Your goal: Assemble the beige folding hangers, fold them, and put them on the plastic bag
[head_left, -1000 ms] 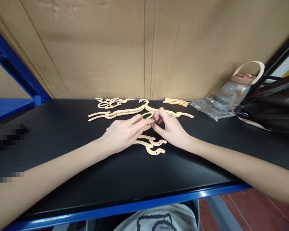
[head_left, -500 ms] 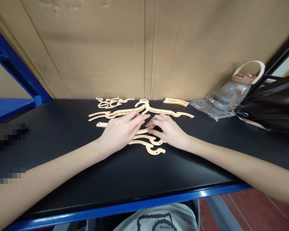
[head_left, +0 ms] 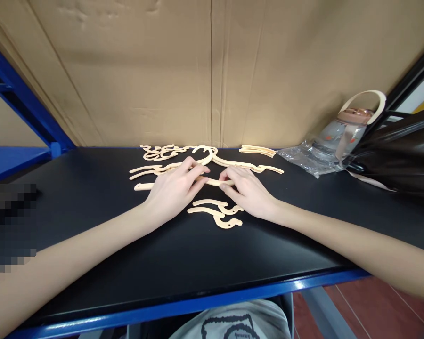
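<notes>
Cream plastic clothes-hanger parts lie before me on the black tabletop. My left hand (head_left: 175,186) is closed, thumb and fingers pinching a hanger piece near its inner end. A flat bar end (head_left: 143,187) sticks out on that hand's left side, and a curved hook (head_left: 209,153) rises just beyond its fingers. My right hand (head_left: 245,188) pinches a cream hanger arm (head_left: 214,181) that spans the gap between both hands. Fingers hide where the pieces meet. Nearer to me lie two loose curved hanger arms with notched ends (head_left: 228,222).
Assembled-looking hangers (head_left: 238,164) lie behind my hands. Several loose hooks (head_left: 162,151) are at the back left, stacked straight bars (head_left: 257,150) at the back right. A bottle (head_left: 342,132), clear plastic bag (head_left: 304,157) and dark bag (head_left: 403,150) stand right. Cardboard (head_left: 144,70) walls the back.
The hook by my left hand has shifted left and now curves upright. The arm between my hands has risen away from the loose arms, and the flat bar's end has moved slightly left.
</notes>
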The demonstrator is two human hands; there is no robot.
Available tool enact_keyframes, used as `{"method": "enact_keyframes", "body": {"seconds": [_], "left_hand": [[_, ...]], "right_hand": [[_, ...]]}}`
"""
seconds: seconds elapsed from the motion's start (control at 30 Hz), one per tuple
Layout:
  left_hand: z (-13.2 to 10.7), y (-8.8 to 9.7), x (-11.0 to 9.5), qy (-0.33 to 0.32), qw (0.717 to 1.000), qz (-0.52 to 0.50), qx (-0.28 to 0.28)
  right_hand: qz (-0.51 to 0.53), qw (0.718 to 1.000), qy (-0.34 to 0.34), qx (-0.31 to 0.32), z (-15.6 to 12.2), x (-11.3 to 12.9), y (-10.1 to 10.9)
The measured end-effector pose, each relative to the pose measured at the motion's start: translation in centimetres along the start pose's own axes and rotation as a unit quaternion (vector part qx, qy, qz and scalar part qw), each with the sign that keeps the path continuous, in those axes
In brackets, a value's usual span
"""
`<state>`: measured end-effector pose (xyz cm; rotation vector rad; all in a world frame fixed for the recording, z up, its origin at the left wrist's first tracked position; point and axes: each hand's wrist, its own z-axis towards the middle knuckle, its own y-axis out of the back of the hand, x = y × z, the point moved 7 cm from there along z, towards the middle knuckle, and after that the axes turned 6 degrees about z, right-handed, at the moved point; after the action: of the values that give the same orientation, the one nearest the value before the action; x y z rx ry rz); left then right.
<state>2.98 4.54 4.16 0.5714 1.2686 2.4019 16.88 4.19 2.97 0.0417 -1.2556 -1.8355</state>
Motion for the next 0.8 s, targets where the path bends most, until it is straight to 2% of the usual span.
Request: {"method": "enact_keyframes", "body": {"seconds": [0.17, 0.27, 0.43, 0.57, 0.63, 0.73, 0.8], "left_hand": [[0.3, 0.1, 0.2, -0.013, 1.000, -0.023, 0.000], [0.3, 0.2, 0.0, -0.025, 0.999, -0.020, -0.006], [0.2, 0.4, -0.5, -0.046, 0.999, 0.002, -0.013], [0.2, 0.4, -0.4, -0.041, 0.999, 0.004, -0.015], [0.2, 0.4, -0.4, -0.036, 0.999, 0.000, -0.010], [0.1, 0.4, -0.6, -0.037, 0.999, -0.009, -0.005], [0.0, 0.5, -1.0, -0.051, 0.998, -0.024, -0.007]], "right_hand": [[0.015, 0.999, -0.030, -0.037, 0.0, -0.4, 1.4], [0.107, 0.988, -0.093, -0.059, -0.2, -1.5, 1.8], [0.265, 0.943, -0.160, -0.120, -0.2, -3.5, 1.8], [0.417, 0.876, -0.170, -0.175, -0.4, -4.1, 2.1], [0.460, 0.854, -0.161, -0.180, -0.5, -3.7, 2.4], [0.435, 0.865, -0.152, -0.199, -0.8, -3.0, 3.4], [0.388, 0.879, -0.142, -0.238, -1.1, -2.8, 4.5]]}}
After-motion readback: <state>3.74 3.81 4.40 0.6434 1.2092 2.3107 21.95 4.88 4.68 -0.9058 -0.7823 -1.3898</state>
